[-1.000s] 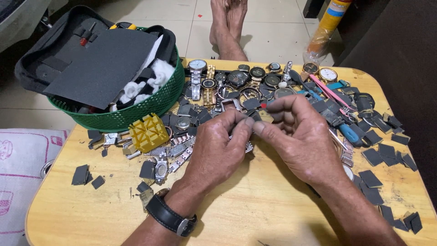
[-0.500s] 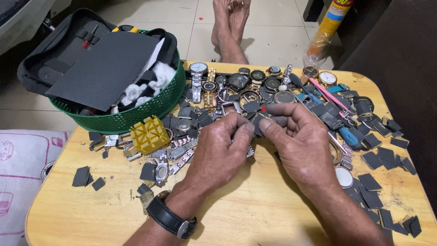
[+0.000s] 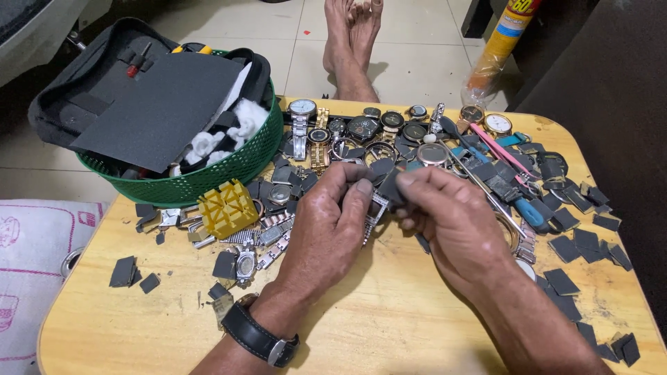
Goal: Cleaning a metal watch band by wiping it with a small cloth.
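Observation:
My left hand [image 3: 332, 229] and my right hand [image 3: 451, 226] meet over the middle of a wooden table [image 3: 389, 326]. Between their fingertips they pinch a small dark watch piece [image 3: 389, 184] with a silver metal bracelet [image 3: 374, 212] hanging below it. My left wrist wears a black-strapped watch [image 3: 258, 339]. Right behind the hands lies a heap of wristwatches [image 3: 361, 132] and loose bands. What exactly sits under the fingertips is partly hidden.
A green basket [image 3: 208, 177] with a black pouch, dark sheet and white wadding stands at back left. A yellow plastic block [image 3: 228, 206] lies beside it. Dark cut scraps [image 3: 583, 243] litter the right side. A spray can [image 3: 500, 48] and someone's bare feet [image 3: 351, 42] are beyond the table.
Both hands have come slightly lower and closer to me, still working the same small piece; the fingers have shifted their pinch on it.

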